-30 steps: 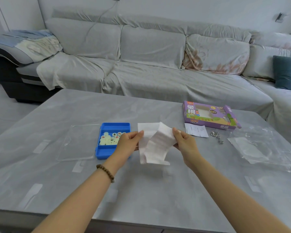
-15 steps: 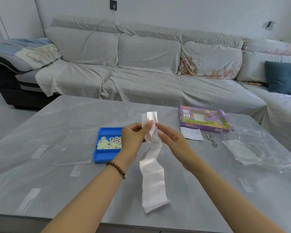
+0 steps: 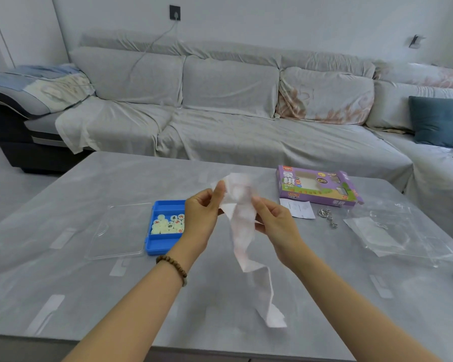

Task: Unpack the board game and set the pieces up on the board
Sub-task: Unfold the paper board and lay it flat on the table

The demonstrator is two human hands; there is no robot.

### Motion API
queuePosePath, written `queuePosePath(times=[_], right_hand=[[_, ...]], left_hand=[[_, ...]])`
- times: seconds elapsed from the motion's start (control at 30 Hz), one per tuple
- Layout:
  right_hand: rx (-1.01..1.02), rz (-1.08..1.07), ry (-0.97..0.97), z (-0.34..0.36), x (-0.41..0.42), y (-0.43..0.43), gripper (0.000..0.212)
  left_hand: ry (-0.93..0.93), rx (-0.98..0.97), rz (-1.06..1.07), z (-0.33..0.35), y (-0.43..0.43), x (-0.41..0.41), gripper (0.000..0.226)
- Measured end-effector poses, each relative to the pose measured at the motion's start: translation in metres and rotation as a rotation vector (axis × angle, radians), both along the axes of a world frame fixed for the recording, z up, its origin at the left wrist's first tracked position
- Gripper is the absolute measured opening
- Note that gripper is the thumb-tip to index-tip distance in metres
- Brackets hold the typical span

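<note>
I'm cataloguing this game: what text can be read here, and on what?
"象棋": purple box.
"XIANG QI": purple box too.
Characters on game pieces in blue tray: too small.
Print on white slip: too small.
Marks on paper sheet: too faint.

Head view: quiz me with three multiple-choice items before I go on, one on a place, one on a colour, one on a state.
1. Where does the purple game box lie relative to the blue tray?
A. to its right, farther back
B. to its left
C. on top of it

2. What colour are the pieces in the tray?
A. black
B. cream-white
C. green

3. How is the paper sheet?
A. lying flat, spread out
B. inside the box
C. held up, partly unfolded

Answers:
1 A: the box lies beyond the right hand, with the tray on the far side of the left hand.
2 B: they are pale discs with red or dark marks.
3 C: both hands pinch its top while the rest hangs down.
</note>
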State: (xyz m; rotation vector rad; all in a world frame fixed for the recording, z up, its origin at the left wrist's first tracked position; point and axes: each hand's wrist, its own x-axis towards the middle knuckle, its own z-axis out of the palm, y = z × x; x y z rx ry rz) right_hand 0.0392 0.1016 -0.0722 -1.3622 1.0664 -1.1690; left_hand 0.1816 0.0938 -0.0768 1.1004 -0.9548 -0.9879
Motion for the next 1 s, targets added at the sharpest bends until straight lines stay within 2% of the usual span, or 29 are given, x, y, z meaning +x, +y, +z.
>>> queuePosePath(times=[0.1,0.17,0.27,0.33,0.4,0.47,0.53,0.57,0.6,0.67,0.73,0.83,1.0], right_hand=[[0.048,-0.048,-0.018,0.002,-0.01,-0.003,0.025],[0.076,-0.043,-0.039,0.003,-0.018,-0.006,0.029],[0.144,-0.011,-0.062,0.006,-0.024,-0.008,0.039],[0.213,0.018,-0.076,0.004,-0.026,-0.009,0.03],[0.268,-0.016,-0.129,0.002,-0.026,-0.012,0.017],[0.332,-0.066,-0.223,0.0,-0.025,-0.017,0.018],[0.378,-0.097,-0.304,0.001,-0.023,-0.02,0.015],[0.39,-0.105,-0.336,0.001,-0.022,-0.022,0.011],[0.399,-0.111,-0.356,0.002,-0.02,-0.022,0.009],[0.396,-0.089,-0.36,0.003,-0.015,-0.021,0.012],[0.374,-0.042,-0.348,0.005,-0.01,-0.02,0.019],[0.337,-0.01,-0.347,0.008,-0.004,-0.02,0.025],[0.316,-0.07,-0.373,0.014,-0.005,-0.023,0.021]], left_hand=[[0.054,0.061,-0.05,0.0,-0.005,0.015,0.023],[0.058,0.142,-0.061,-0.002,-0.01,0.027,0.018],[-0.048,0.252,-0.048,-0.006,-0.018,0.041,0.02],[-0.132,0.231,0.008,-0.008,-0.023,0.041,0.013],[-0.305,0.117,0.132,-0.009,-0.022,0.033,0.032],[-0.608,-0.115,0.288,-0.006,-0.014,0.023,0.039],[-0.877,-0.301,0.223,-0.003,-0.007,0.011,0.025],[-0.916,-0.315,0.11,-0.003,-0.004,0.006,0.021],[-0.872,-0.254,-0.025,-0.001,0.0,0.0,0.022],[-0.638,-0.044,-0.272,0.005,0.006,-0.012,0.033],[-0.472,0.028,-0.371,0.009,0.01,-0.02,0.038],[-0.315,0.076,-0.36,0.013,0.012,-0.025,0.016],[-0.386,0.126,-0.228,0.013,0.006,-0.017,0.03]])
